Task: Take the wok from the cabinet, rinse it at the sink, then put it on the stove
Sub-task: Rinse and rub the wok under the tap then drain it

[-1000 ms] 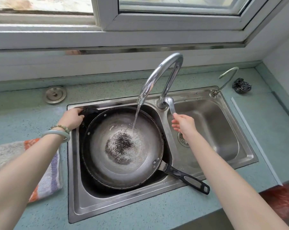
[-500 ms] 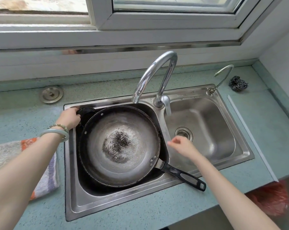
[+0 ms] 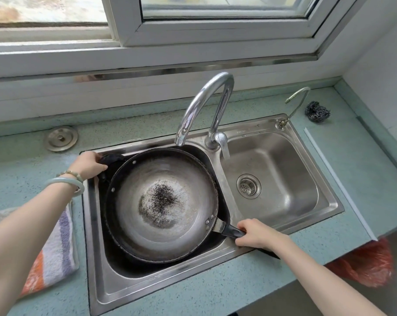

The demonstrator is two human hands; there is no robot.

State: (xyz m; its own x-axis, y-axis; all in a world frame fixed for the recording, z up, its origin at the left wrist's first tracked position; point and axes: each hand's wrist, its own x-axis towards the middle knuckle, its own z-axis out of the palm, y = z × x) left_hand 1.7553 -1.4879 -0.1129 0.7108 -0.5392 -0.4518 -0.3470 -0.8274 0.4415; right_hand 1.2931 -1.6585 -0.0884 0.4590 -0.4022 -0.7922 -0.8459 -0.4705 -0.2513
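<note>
Teal speckled countertop [image 3: 250,290] under window, steel sink [image 3: 307,215]; both hands [image 3: 256,233] grasping the wok [image 3: 163,206].

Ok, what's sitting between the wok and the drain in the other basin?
In the head view, only the steel divider ridge and bare basin floor lie between the wok and the drain. The faucet lever hangs just behind that stretch.

Wok [image 3: 163,206] in the sink's [image 3: 284,226] left basin, faucet [image 3: 206,106] behind.
</note>
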